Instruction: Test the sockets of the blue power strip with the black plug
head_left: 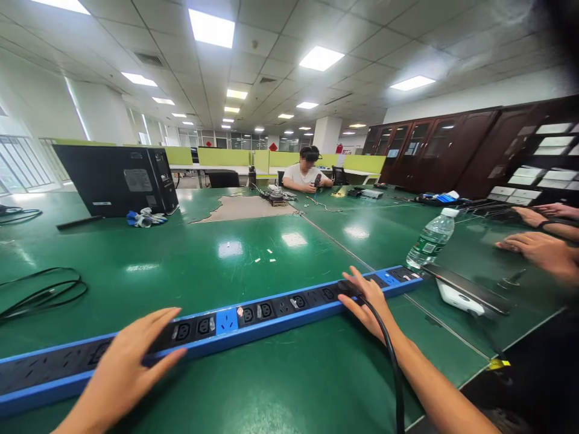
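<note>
My left hand (129,364) lies flat and open, fingers spread, on the blue power strip (226,321), which runs under both my hands across the green table (280,386). My right hand (368,301) grips a black plug (347,287) at the strip, its cable (391,355) trailing back along my wrist. Beyond that hand's fingertips stands a water bottle (432,239); to its right rest another person's hands (538,250).

Wide green desk (271,253), glossy under ceiling lights. Far left, black monitor (115,179) seen from behind, blue-and-white bundle (145,218) just beside its base. Loose black cables (43,293) looped near the left edge. Right of centre, clear water bottle (430,239), white device (459,298) near it. Beyond, seated person (307,175); at right, co-worker's hands (538,250), dark cabinets (434,150).
</note>
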Demonstrator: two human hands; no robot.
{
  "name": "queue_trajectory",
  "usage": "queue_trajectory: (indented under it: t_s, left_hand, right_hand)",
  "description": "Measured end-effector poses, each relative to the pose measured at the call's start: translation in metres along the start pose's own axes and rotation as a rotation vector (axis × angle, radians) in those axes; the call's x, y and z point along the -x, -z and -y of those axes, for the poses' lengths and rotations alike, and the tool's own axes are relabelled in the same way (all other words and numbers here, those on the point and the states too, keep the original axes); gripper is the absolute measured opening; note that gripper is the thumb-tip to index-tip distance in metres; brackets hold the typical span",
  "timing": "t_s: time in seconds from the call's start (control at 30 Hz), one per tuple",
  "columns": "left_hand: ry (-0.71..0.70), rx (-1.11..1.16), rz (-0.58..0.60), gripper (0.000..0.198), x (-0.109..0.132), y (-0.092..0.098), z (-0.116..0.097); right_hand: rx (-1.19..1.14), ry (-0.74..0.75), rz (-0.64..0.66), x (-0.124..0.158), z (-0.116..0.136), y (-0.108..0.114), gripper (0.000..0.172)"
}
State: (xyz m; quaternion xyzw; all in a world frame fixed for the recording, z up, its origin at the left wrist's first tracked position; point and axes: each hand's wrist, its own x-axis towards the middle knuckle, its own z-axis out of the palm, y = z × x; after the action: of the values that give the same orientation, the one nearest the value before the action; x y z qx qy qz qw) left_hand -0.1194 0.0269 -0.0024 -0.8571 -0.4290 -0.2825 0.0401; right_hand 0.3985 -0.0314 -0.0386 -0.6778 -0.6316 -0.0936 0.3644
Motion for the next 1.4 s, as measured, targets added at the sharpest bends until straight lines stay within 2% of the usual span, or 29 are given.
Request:
queue_trajectory:
  t_s: [0.07, 0.1, 0.23, 0.3, 0.33, 0.37, 0.43, 0.47, 0.53, 0.6, 0.67, 0.8, 0.9, 0.97, 1.07, 1.17, 1.23, 1.3, 1.33, 1.4]
  left_hand:
    - [-0.061, 0.107, 0.027, 0.050, -0.027, -0.017, -0.050]
    - [-0.099, 0.161, 0.058, 0.048, -0.043, -0.029, -0.081]
    - [-0.170, 0.315, 0.161, 0.061, -0.115, -0.086, -0.207]
    - [-0.157, 0.333, 0.176, 0.068, -0.144, -0.113, -0.256]
    - [-0.143, 0.348, 0.185, 0.064, -0.155, -0.123, -0.274]
    - [-0.131, 0.360, 0.186, 0.052, -0.163, -0.131, -0.289]
    - [-0.110, 0.380, 0.176, 0.028, -0.171, -0.139, -0.304]
    - [-0.104, 0.386, 0.162, 0.024, -0.172, -0.139, -0.304]
    - [-0.100, 0.390, 0.125, 0.028, -0.167, -0.133, -0.294]
    - [-0.085, 0.405, 0.054, 0.033, -0.156, -0.118, -0.265]
    - [-0.017, 0.426, -0.047, 0.034, -0.139, -0.096, -0.221]
    - [0.200, 0.391, -0.210, 0.030, -0.082, -0.038, -0.104]
    - [0.265, 0.333, -0.218, 0.038, -0.032, 0.003, -0.032]
    - [0.274, 0.306, -0.168, 0.044, -0.005, 0.018, -0.004]
    - [0.236, 0.246, -0.089, 0.043, 0.014, 0.023, 0.010]
    - [0.180, 0.163, -0.031, 0.038, 0.016, 0.018, 0.009]
    - [0.124, 0.122, 0.022, 0.035, 0.014, 0.018, 0.007]
    - [0.093, 0.067, 0.061, 0.038, 0.013, 0.019, 0.006]
    - [0.097, 0.032, 0.068, 0.048, 0.013, 0.019, 0.005]
    - [0.127, -0.038, 0.071, 0.080, 0.015, 0.019, 0.004]
  right_hand:
    - [0.143, -0.081, -0.054, 0.007, -0.011, -0.007, 0.093]
    - [0.206, -0.096, -0.051, 0.011, -0.016, -0.010, 0.098]
    - [0.347, -0.046, 0.007, 0.017, -0.028, -0.017, 0.086]
    - [0.375, -0.029, -0.005, 0.018, -0.028, -0.018, 0.075]
    - [0.387, -0.027, -0.011, 0.018, -0.027, -0.018, 0.070]
    - [0.399, -0.028, -0.014, 0.018, -0.027, -0.018, 0.067]
    - [0.419, -0.030, -0.008, 0.018, -0.027, -0.018, 0.064]
    - [0.428, -0.028, -0.002, 0.018, -0.028, -0.018, 0.064]
    - [0.441, -0.017, 0.006, 0.017, -0.029, -0.017, 0.066]
    - [0.447, -0.008, 0.009, 0.016, -0.030, -0.017, 0.072]
    - [0.447, -0.013, 0.013, 0.015, -0.032, -0.018, 0.080]
    - [0.439, -0.040, 0.026, 0.014, -0.036, -0.020, 0.088]
    - [0.430, -0.050, 0.031, 0.012, -0.040, -0.022, 0.091]
    - [0.429, -0.052, 0.034, 0.012, -0.041, -0.022, 0.092]
    - [0.425, -0.047, 0.033, 0.012, -0.044, -0.022, 0.093]
    - [0.398, -0.053, 0.035, 0.012, -0.045, -0.018, 0.095]
    - [0.346, -0.065, 0.018, 0.010, -0.035, -0.016, 0.093]
    - [0.249, -0.033, -0.019, 0.007, -0.009, -0.015, 0.088]
    - [0.187, 0.004, -0.037, 0.006, 0.012, -0.016, 0.083]
    - [0.064, 0.120, -0.032, 0.006, 0.068, -0.023, 0.069]
